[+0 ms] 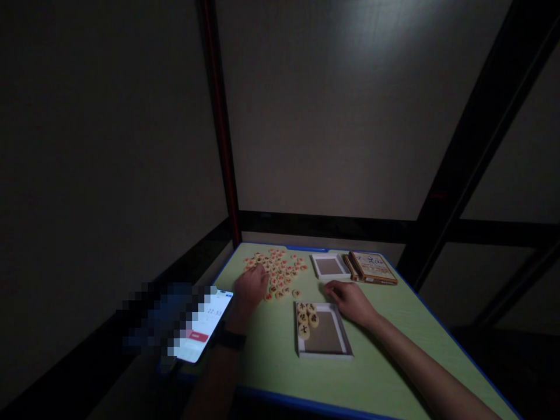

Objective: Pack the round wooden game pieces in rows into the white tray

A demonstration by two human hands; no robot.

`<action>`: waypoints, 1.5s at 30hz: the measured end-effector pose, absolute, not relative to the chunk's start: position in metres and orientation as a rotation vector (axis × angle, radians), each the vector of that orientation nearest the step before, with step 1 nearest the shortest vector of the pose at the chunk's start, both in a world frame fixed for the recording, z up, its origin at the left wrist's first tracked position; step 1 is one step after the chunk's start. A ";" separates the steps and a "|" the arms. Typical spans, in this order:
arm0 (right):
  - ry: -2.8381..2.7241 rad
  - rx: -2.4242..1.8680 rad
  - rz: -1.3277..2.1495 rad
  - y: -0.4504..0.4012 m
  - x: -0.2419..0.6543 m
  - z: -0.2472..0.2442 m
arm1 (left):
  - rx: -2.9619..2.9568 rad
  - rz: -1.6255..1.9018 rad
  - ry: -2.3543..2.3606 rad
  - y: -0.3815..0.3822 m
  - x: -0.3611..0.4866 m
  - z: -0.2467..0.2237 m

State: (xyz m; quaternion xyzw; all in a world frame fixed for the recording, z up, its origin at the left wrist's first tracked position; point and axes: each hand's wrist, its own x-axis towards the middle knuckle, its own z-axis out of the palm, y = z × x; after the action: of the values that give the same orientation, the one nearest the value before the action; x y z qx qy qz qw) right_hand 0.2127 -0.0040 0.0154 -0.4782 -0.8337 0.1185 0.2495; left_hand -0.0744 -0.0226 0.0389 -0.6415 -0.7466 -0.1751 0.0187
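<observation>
Round xiangqi pieces [280,271], marked in red or black characters, lie in a loose heap on the far left of the table. At the near left edge of this heap is my left hand [252,286], its fingers curled in; whatever they may hold is hidden. Several black-marked pieces [303,318] sit along the left side of a shallow white-rimmed box tray [326,354]. My right hand [351,300] is beside that tray's far right corner, fingers bent and closed, and I cannot make out anything in them.
A second shallow white-rimmed tray [315,269] stands further back, alongside a printed brown box [373,267] at the far right. A lit phone [205,326] is at the left edge of the green table [271,350]. Walls stand behind and to the left.
</observation>
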 end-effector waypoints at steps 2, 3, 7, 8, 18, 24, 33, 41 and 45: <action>-2.317 -1.311 0.309 -0.004 0.214 0.014 | -1.973 -0.455 -2.300 -0.026 -0.077 0.038; -2.334 -1.315 0.296 -0.005 0.214 0.014 | -1.965 -0.421 -2.302 -0.027 -0.078 0.038; -2.359 -1.324 0.256 -0.006 0.214 0.015 | -1.960 -0.338 -2.367 -0.028 -0.077 0.036; -2.358 -1.323 0.255 -0.006 0.214 0.016 | -1.968 -0.337 -2.376 -0.027 -0.077 0.036; -2.319 -1.350 0.229 -0.009 0.211 0.017 | -2.185 -0.540 -2.249 -0.011 -0.078 0.023; -2.306 -1.369 0.131 -0.009 0.210 0.015 | -2.245 -0.649 -2.040 -0.005 -0.084 0.011; -2.267 -1.312 0.064 -0.007 0.211 0.007 | -2.228 -0.761 -1.869 -0.006 -0.079 -0.008; -2.308 -1.012 0.177 0.004 0.197 0.013 | -2.254 -0.588 -1.960 -0.010 -0.076 -0.002; -2.479 -1.049 0.251 0.023 0.170 0.027 | -2.257 -0.562 -1.979 -0.012 -0.073 0.003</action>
State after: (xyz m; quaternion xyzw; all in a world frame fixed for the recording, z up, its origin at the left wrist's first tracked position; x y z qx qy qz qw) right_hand 0.1699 0.0229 0.0266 -0.3789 -0.8950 0.0906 0.2172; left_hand -0.0732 -0.0124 0.0032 -0.7382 -0.6475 -0.1840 0.0439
